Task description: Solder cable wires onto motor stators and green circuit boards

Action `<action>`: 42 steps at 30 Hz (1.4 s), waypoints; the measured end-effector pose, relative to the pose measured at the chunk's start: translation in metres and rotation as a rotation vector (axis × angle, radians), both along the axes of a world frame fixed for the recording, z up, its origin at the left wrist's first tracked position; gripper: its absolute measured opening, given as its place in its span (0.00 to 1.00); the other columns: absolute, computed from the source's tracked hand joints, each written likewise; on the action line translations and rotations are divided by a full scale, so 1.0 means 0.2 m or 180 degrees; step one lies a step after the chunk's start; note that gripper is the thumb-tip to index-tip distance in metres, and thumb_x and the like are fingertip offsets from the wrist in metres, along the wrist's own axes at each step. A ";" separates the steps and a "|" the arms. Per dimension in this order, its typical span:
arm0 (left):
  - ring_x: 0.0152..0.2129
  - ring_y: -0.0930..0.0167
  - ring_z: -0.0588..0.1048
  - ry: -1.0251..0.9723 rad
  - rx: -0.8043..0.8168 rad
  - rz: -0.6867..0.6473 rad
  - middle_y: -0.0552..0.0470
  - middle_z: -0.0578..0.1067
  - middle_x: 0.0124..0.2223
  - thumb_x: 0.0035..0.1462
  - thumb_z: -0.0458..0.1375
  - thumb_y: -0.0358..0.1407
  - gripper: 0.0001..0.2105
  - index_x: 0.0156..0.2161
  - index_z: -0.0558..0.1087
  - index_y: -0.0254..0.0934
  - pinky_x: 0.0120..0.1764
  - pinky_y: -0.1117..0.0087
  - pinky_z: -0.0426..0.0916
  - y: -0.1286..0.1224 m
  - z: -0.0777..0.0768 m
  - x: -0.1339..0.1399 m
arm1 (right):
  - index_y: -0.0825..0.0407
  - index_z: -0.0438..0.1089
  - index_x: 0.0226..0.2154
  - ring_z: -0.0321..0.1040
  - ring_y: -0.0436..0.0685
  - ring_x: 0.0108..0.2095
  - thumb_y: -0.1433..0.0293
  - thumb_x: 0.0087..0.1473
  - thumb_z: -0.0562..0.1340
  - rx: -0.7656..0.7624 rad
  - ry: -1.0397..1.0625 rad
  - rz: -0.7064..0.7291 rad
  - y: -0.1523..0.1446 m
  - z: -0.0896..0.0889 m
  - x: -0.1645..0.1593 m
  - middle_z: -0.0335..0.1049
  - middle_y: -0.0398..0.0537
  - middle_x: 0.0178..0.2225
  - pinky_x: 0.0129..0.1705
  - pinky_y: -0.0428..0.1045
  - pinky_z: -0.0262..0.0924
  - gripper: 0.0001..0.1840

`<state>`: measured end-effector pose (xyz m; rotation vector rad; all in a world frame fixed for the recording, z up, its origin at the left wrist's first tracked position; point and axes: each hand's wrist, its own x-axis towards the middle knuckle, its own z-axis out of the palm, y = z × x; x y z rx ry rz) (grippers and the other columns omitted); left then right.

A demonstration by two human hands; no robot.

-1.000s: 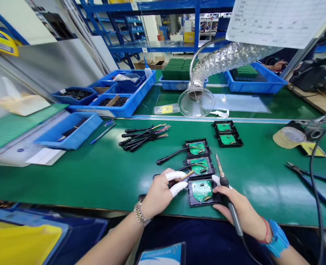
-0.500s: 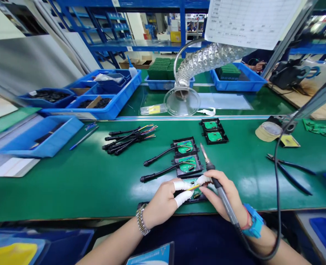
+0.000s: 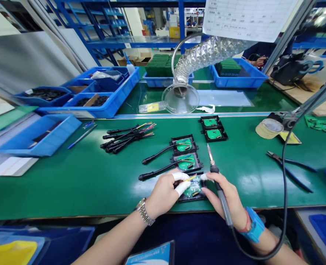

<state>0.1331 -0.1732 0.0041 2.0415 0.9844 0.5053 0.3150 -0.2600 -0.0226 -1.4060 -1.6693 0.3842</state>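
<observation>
Here, a long green surface (image 3: pixel 77 187) stretches across your view from side to side. Above its far part hangs a silver foil duct (image 3: pixel 215 51), ending in a clear round hood (image 3: pixel 181 105). At your far left sits a large divided blue tray (image 3: pixel 124 94) with small black parts in its compartments; a smaller blue bin (image 3: pixel 52 141) stands in front of it.

Your two hands are near the front edge. Your right hand (image 3: pixel 227 195) is closed around a soldering iron (image 3: pixel 223 200), tip pointing up and away from you, while its thumb and a white-covered fingertip meet the right side of the nearest black housing (image 3: pixel 182 199). Your left hand (image 3: pixel 165 191) is narrowed to a pinch, white-covered fingers gripping a yellow wire (image 3: pixel 191 178).

Pliers (image 3: pixel 293 174) lie well to your right. To the left, black cables (image 3: pixel 126 138) lie in a bundle, coloured wire ends facing right. Just beyond the nearest housing, two cabled housings (image 3: pixel 187 162) sit in a column, each cable running out to the left.

Between your hands, the green circuit board (image 3: pixel 189 191) lies inside the nearest housing, with the yellow wire slanting over its upper part.
</observation>
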 end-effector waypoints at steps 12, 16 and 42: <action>0.31 0.69 0.67 0.1388 0.1424 -0.0283 0.51 0.70 0.34 0.59 0.49 0.32 0.10 0.38 0.73 0.38 0.35 0.67 0.58 0.00 -0.01 0.08 | 0.52 0.58 0.49 0.67 0.55 0.44 0.74 0.51 0.58 -0.0313 -0.0162 -0.0045 -0.03 -0.02 0.04 0.67 0.52 0.46 0.46 0.50 0.64 0.21; 0.31 0.68 0.67 0.1581 0.1458 -0.0370 0.50 0.69 0.33 0.59 0.48 0.33 0.10 0.35 0.73 0.37 0.34 0.66 0.56 0.00 0.00 0.11 | 0.50 0.63 0.44 0.69 0.52 0.37 0.77 0.52 0.57 0.0182 -0.0379 -0.0110 -0.07 0.03 0.08 0.71 0.47 0.37 0.40 0.47 0.65 0.16; 0.32 0.67 0.68 0.1459 0.1215 -0.0118 0.48 0.68 0.36 0.58 0.48 0.30 0.09 0.38 0.71 0.35 0.36 0.66 0.64 0.01 -0.06 0.09 | 0.55 0.68 0.42 0.59 0.51 0.27 0.78 0.48 0.58 0.0333 -0.0813 0.0274 -0.08 0.06 0.04 0.63 0.47 0.23 0.29 0.48 0.60 0.16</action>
